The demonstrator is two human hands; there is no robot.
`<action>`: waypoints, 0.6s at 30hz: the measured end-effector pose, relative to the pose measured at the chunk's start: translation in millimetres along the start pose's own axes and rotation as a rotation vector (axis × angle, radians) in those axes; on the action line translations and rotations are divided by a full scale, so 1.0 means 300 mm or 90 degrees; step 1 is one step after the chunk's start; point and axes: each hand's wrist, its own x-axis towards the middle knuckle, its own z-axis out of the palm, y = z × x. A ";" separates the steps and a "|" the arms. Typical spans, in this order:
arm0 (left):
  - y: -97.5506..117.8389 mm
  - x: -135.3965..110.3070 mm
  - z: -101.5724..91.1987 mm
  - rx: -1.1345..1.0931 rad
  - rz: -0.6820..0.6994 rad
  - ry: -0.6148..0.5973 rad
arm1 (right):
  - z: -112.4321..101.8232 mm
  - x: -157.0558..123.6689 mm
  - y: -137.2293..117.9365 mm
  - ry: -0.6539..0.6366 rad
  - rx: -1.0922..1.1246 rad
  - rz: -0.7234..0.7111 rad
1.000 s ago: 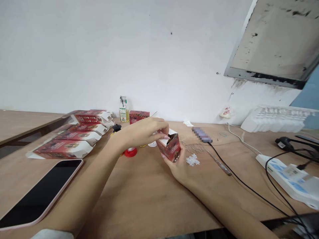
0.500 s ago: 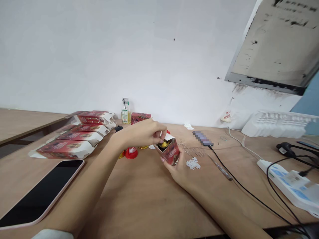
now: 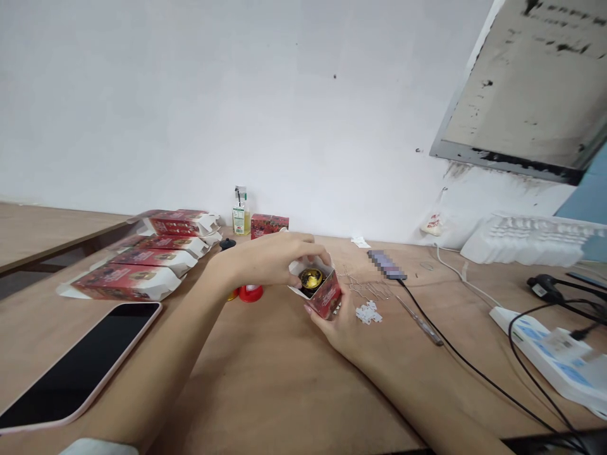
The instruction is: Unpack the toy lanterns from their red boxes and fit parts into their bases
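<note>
A small red printed carton (image 3: 324, 295) sits just above the wooden table (image 3: 265, 373) at its middle, its top open. A shiny gold object (image 3: 312, 278) lies inside it. My right hand (image 3: 342, 320) cups the carton from below and behind. My left hand (image 3: 272, 258) reaches over from the left, its fingers curled on the carton's white top flaps.
Several flat red cartons (image 3: 142, 262) are stacked at the left, a phone (image 3: 71, 373) lies face up near the front left. A red cap (image 3: 250, 292), a small bottle (image 3: 241, 215), another red box (image 3: 269, 225), white clips (image 3: 368, 312), a screwdriver (image 3: 420, 320), cables and a power strip (image 3: 552, 344) are around.
The carton's top has come open, showing the gold object inside. My left hand's fingers shifted from pinching the top to spreading the flaps. The camera view dropped slightly.
</note>
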 end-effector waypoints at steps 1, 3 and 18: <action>0.003 -0.004 0.000 -0.002 0.012 -0.008 | 0.000 -0.002 0.005 -0.002 -0.007 -0.015; 0.011 -0.009 0.002 0.004 0.026 -0.010 | 0.000 -0.006 0.015 0.006 -0.022 -0.042; -0.013 0.047 0.072 0.222 -0.060 0.003 | 0.002 -0.016 0.007 -0.007 -0.019 -0.017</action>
